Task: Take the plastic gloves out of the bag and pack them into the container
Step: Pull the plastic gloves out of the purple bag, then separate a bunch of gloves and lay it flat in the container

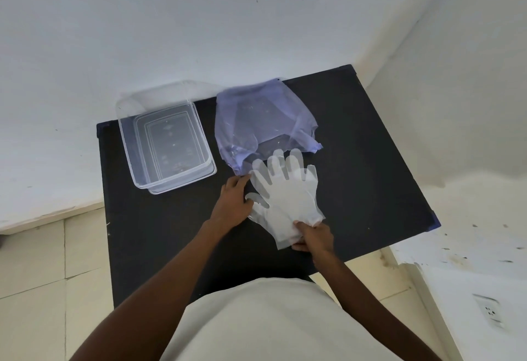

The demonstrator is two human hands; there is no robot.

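Black bench: right hand pinches clear gloves at the cuff; left hand, fingers loose, rests beside bag; container unlabelled.

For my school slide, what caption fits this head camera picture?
Right hand pinches clear plastic gloves beside the purple bag, left hand alongside, container empty.
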